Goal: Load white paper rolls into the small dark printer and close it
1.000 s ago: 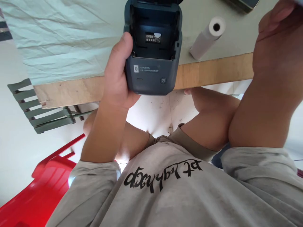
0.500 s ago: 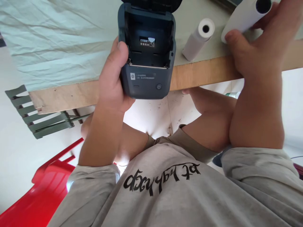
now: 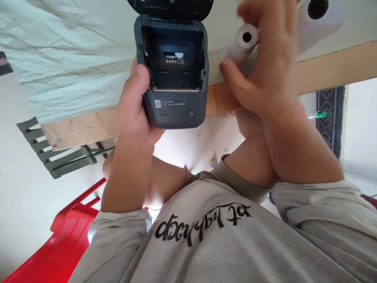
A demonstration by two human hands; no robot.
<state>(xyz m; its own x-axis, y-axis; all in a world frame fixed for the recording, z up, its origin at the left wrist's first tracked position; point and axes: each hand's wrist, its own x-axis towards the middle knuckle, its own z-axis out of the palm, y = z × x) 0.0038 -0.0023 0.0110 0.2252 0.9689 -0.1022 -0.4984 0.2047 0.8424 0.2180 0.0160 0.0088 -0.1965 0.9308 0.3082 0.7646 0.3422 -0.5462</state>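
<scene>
The left hand (image 3: 134, 106) grips the printer (image 3: 173, 74), lid open, paper bay empty. The right hand (image 3: 265, 67) closes around a paper roll (image 3: 321, 15) (blurred) over the table (image 3: 324, 70); loading remains.

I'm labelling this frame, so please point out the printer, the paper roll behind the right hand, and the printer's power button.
Printer (image 3: 176, 114), head view, front panel.
Paper roll (image 3: 246, 37), head view, rim of its near end.
Power button (image 3: 191, 114), head view, its centre.
</scene>
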